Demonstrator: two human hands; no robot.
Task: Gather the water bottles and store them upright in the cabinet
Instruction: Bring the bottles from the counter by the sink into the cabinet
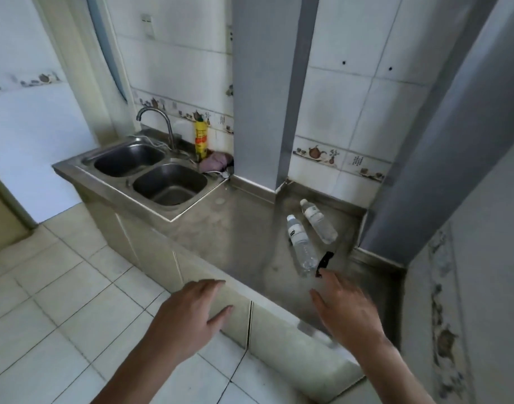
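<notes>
1. Head view, hands: the left hand (191, 313) hovered in the lower centre of the frame, fingers straight and a little spread, holding nothing, in front of the cabinet doors (241, 310). The right hand (346, 310) reached from the lower right over the counter edge, fingers extended and apart, empty, its outline blurred.

2. Head view, task things: two clear water bottles lay on their sides right of centre. The nearer bottle (300, 244) pointed its cap toward the upper part of the frame, its base close to the right fingertips but apart from them. The farther bottle (318, 221) lay just beside it, up and to the right. A small black object (324, 263), too unclear to name, sat just right of the nearer bottle's base.

3. What could go wrong: a bottle on its side would likely roll if the fingertips nudged it before closing around it, and it could run to the counter edge. The black object could be knocked along. The cabinet doors looked closed, so a hand full of bottles might have none free to open them.

4. Surface and room: the steel counter (235, 237) looked dull and smudged. A double sink (150, 173) with a curved tap (159, 123) filled the centre left, a yellow bottle (201, 138) and a pink cloth (216, 161) behind it. Tiled walls, a grey column (267, 88) and a pale tiled floor (60, 287) surrounded it
</notes>
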